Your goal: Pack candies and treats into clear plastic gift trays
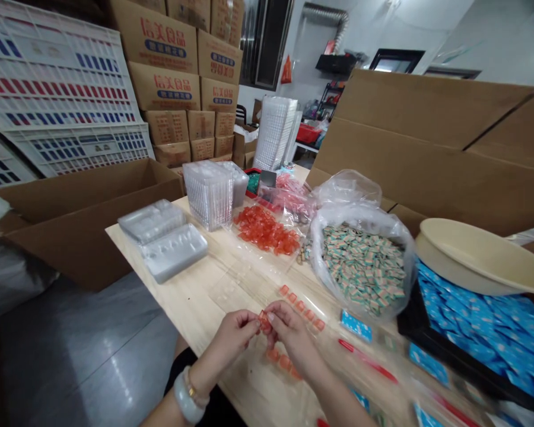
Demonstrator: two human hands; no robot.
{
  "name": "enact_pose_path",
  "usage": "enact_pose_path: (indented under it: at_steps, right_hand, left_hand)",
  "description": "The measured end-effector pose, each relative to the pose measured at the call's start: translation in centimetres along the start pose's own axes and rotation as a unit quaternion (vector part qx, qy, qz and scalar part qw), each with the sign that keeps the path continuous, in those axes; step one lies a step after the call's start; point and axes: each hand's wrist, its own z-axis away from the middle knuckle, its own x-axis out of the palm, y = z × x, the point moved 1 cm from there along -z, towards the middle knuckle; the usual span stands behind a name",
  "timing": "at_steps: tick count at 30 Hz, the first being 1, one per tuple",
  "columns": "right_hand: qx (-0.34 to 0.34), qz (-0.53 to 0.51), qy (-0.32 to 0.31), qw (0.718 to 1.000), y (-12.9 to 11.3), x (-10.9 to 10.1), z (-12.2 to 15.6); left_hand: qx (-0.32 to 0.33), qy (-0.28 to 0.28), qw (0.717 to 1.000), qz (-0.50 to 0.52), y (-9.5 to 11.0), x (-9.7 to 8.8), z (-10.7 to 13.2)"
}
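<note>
A small translucent orange-red plastic piece (pixel 264 322) is pinched between the fingertips of my left hand (pixel 237 333) and my right hand (pixel 290 330), just above the table. Its exact kind is not clear. Beyond my right hand runs a row of similar orange pieces (pixel 301 306) in a clear plastic tray. More orange pieces (pixel 285 362) lie below my hands, partly hidden by my right wrist. Farther back is a loose heap of orange-red pieces (pixel 267 230). To the right of the rows lie a blue packet (pixel 356 325) and a long red stick-like item (pixel 368 360).
A clear bag (pixel 319 237) of small green-and-beige packets stands on the wooden table (pixel 196 299). Stacked clear trays (pixel 208 196) and flat trays (pixel 174 252) are at the far left. A cream basin (pixel 480 255) rests over blue packets (pixel 476 320). An opened carton (pixel 89 219) stands left.
</note>
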Motion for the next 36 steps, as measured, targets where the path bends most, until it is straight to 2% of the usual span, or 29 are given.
enact_pose_path:
  at_steps: [3, 7, 12, 16, 20, 23, 26, 31, 36]
  right_hand:
    - [-0.021, 0.031, 0.003, 0.999, 0.2, 0.1, 0.1]
    - [-0.032, 0.081, 0.005, 0.996, 0.1, 0.0, 0.4]
    - [-0.012, 0.049, 0.009, 0.999, 0.2, -0.2, 0.5]
    - [0.002, 0.036, 0.004, 0.999, 1.1, -0.5, 0.5]
    - [-0.009, 0.041, 0.021, 0.999, 1.2, -0.7, 0.1]
    - [-0.030, 0.046, 0.030, 0.998, 0.5, -0.4, -0.1]
    - [-0.014, 0.016, 0.000, 1.000, -0.1, 0.0, -0.1]
    - [0.028, 0.006, -0.039, 0.999, -0.4, 0.1, 0.1]
    - [-0.007, 0.080, -0.047, 0.996, 0.0, 0.3, 0.3]
  left_hand:
    - [-0.006, 0.014, 1.000, -0.003, -0.6, -0.1, -0.2]
    - [0.044, 0.039, 0.997, -0.054, -1.2, -0.1, -0.5]
    - [0.031, 0.040, 0.997, -0.056, -1.8, 0.0, -0.7]
    - [0.093, 0.060, 0.991, -0.081, -2.1, 0.1, -0.7]
    - [0.111, 0.045, 0.987, -0.111, -1.9, 0.3, -0.7]
    - [0.072, 0.030, 0.994, -0.072, -1.5, 0.3, -0.9]
    - [0.044, 0.010, 0.999, -0.025, -1.3, 0.1, -0.9]
    - [0.100, -0.004, 0.992, -0.075, -1.2, -0.8, -0.4]
    - [0.155, 0.077, 0.965, -0.196, -2.1, -1.2, 0.3]
